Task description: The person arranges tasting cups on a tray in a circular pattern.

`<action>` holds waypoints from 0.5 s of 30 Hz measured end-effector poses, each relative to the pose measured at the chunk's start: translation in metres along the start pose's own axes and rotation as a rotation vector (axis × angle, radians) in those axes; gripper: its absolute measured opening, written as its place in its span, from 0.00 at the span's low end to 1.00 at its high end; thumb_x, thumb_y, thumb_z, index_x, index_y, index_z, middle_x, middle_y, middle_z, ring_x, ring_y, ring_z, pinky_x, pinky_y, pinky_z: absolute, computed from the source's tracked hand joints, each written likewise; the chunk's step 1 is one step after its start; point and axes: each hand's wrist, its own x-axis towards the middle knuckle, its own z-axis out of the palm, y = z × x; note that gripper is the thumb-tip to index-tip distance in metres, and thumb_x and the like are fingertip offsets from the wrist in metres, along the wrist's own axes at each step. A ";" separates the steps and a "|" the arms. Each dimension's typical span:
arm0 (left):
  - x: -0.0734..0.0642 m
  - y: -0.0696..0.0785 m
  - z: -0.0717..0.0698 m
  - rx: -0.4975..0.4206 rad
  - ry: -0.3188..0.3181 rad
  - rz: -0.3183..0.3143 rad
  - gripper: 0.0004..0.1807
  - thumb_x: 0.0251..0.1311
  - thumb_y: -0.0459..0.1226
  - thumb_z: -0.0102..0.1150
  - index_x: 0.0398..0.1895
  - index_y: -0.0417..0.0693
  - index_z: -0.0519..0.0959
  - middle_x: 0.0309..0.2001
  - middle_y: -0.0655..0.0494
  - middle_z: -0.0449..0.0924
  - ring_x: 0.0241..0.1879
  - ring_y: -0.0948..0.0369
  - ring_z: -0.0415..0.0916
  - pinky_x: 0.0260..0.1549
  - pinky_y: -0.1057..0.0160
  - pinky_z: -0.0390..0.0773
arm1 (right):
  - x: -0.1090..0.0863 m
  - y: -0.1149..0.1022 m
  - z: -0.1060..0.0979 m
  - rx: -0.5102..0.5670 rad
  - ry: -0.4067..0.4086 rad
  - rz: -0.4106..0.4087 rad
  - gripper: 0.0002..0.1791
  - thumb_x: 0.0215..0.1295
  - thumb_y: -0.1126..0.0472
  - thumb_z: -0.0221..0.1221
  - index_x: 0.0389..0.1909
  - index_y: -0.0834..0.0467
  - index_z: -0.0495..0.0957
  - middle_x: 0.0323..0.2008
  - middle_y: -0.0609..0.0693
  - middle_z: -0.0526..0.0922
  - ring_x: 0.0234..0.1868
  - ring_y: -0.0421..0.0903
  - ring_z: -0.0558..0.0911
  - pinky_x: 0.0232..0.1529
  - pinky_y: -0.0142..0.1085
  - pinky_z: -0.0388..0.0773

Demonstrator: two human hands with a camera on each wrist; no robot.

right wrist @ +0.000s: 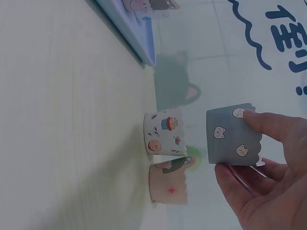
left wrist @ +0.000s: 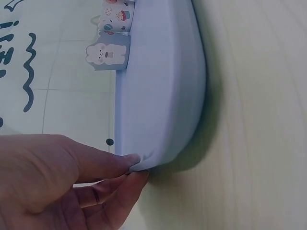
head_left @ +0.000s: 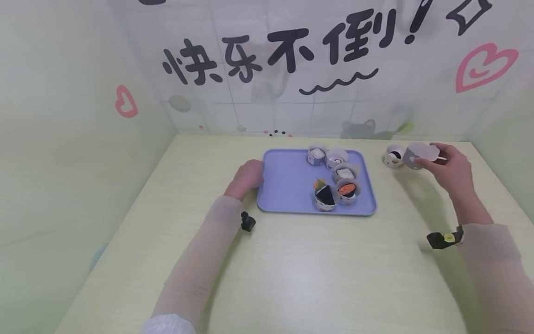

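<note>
My left hand (head_left: 249,175) pinches the left rim of a lilac tray (head_left: 288,185) between thumb and fingers; the left wrist view shows the grip at the tray's edge. My right hand (head_left: 454,169) holds a grey paper baking cup (right wrist: 232,136) with small bear faces, raised over the table at the right. A white paper cup (head_left: 393,157) with cupcake prints stands just left of it, a dark piece inside. Beside that stands a pinkish paper cup (right wrist: 169,181), hidden behind the held cup in the head view. What the held cup contains is hidden.
Several paper cups stand on the tray's right half, among them one with a black-and-white triangular piece (head_left: 325,195) and one with an orange-topped piece (head_left: 347,189). A printed wall (head_left: 258,116) bounds the pale wooden table (head_left: 313,269) at the back.
</note>
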 end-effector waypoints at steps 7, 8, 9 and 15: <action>-0.001 -0.001 -0.001 -0.039 -0.004 0.010 0.24 0.67 0.29 0.53 0.66 0.35 0.70 0.53 0.42 0.79 0.45 0.52 0.76 0.44 0.60 0.81 | -0.003 -0.021 0.015 0.012 -0.035 -0.046 0.40 0.67 0.49 0.62 0.72 0.66 0.61 0.59 0.61 0.73 0.34 0.15 0.67 0.33 0.10 0.69; -0.001 -0.001 -0.001 -0.040 -0.003 0.012 0.25 0.67 0.29 0.53 0.67 0.35 0.69 0.53 0.42 0.79 0.45 0.52 0.76 0.44 0.60 0.81 | -0.003 -0.024 0.018 0.016 -0.039 -0.050 0.40 0.66 0.49 0.63 0.72 0.66 0.62 0.59 0.62 0.73 0.35 0.16 0.67 0.33 0.11 0.69; -0.001 -0.002 0.000 -0.047 -0.002 0.011 0.25 0.67 0.29 0.53 0.68 0.35 0.69 0.54 0.42 0.79 0.46 0.52 0.76 0.44 0.59 0.81 | -0.004 -0.028 0.021 0.014 -0.042 -0.055 0.40 0.66 0.49 0.63 0.72 0.66 0.62 0.59 0.62 0.73 0.35 0.16 0.67 0.33 0.11 0.69; -0.001 -0.002 0.000 -0.072 -0.001 0.006 0.28 0.67 0.29 0.52 0.71 0.36 0.66 0.59 0.41 0.77 0.49 0.51 0.76 0.49 0.58 0.81 | -0.006 -0.046 0.038 0.029 -0.066 -0.092 0.38 0.67 0.51 0.63 0.71 0.65 0.64 0.61 0.65 0.72 0.35 0.19 0.68 0.33 0.11 0.70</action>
